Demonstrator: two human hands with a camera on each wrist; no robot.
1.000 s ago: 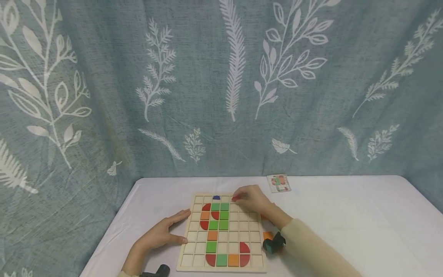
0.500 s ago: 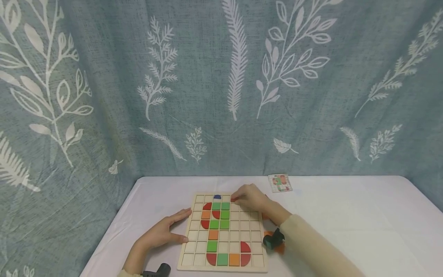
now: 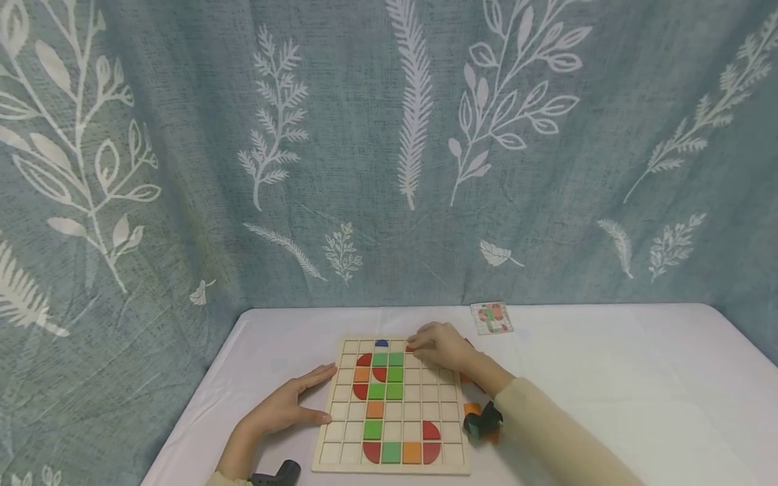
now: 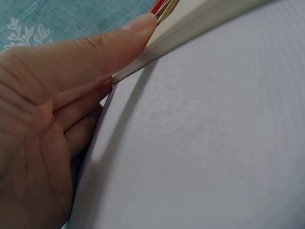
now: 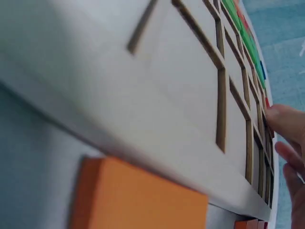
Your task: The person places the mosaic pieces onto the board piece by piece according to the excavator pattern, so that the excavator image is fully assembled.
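A wooden grid board (image 3: 322, 466) lies on the table with colored tiles in some of its cells. My left hand (image 3: 282, 408) rests along the board's left edge, fingers spread and straight, the thumb (image 4: 109, 52) at its side in the left wrist view. At the far row, my right hand (image 3: 442, 347) pinches a red quarter-round tile (image 3: 410, 349) with thumb and fingers, right at a cell. The fingers cover most of that tile. A blue half-round tile (image 3: 381, 343) sits in the same row to the left. Green tiles (image 3: 395, 374) and an orange tile (image 3: 375, 409) fill cells nearer.
A small pattern card (image 3: 491, 318) lies at the table's back. Loose orange tiles (image 5: 147, 195) lie beside the board's right edge, partly under the right forearm. Dark wrist devices (image 3: 483, 422) are worn on both arms. A patterned curtain (image 3: 365, 169) hangs behind the white table (image 3: 638, 378).
The right hand has stayed over the far row, and the red tile now sits a little lower, into its cell. The left hand has not moved.
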